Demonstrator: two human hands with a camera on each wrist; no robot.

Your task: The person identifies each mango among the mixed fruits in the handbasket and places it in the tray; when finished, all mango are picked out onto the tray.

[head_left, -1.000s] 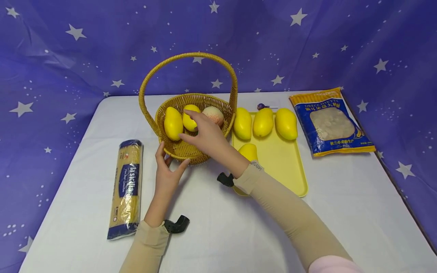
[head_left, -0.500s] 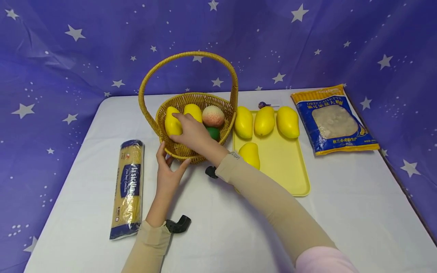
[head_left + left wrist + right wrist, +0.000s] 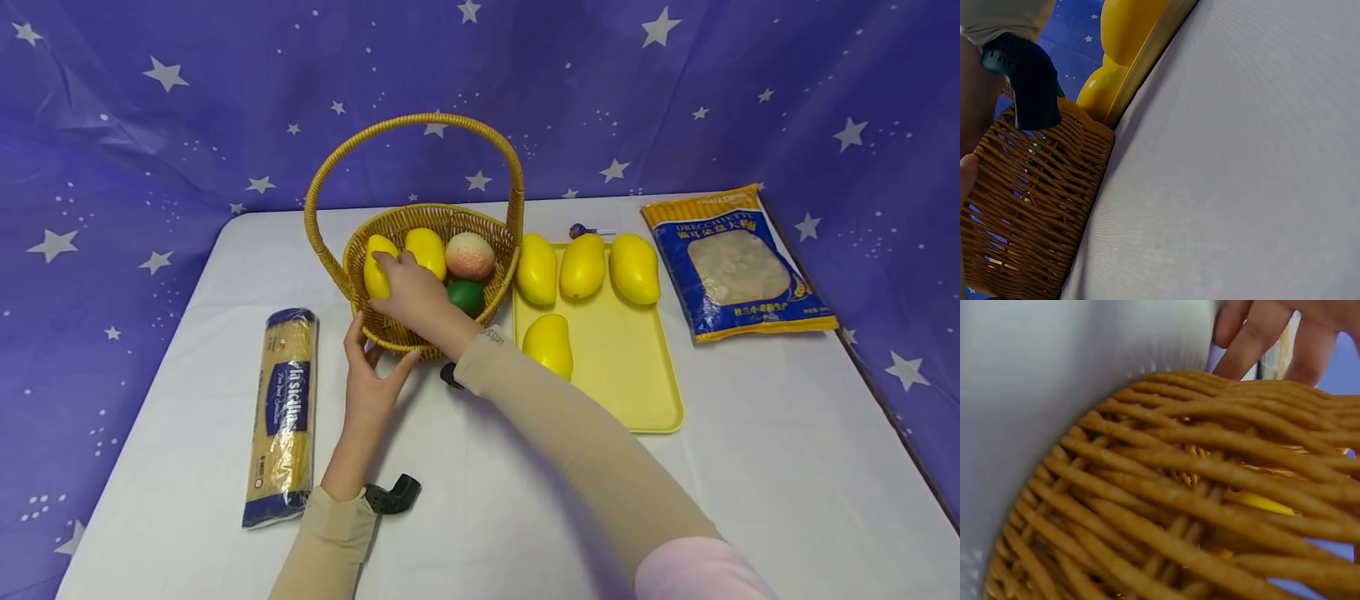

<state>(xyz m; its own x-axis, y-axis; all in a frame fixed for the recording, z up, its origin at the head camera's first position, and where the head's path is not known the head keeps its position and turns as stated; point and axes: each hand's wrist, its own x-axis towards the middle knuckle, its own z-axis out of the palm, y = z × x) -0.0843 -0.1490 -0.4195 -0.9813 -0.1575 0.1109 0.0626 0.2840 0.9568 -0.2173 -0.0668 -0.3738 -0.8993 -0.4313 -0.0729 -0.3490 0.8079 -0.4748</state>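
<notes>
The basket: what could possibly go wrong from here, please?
The right hand curls over the leftmost mango inside the basket; the smooth fruit might slip. The left hand touches the basket's near side, so a push could shift it. The right sleeve partly hides the near mango on the tray and might nudge it.

Left hand (image 3: 369, 387) is touching the basket's (image 3: 401, 333) near-left side, thumb standing apart; right hand (image 3: 420, 300) is resting inside, palm down, grip unclear.
</notes>
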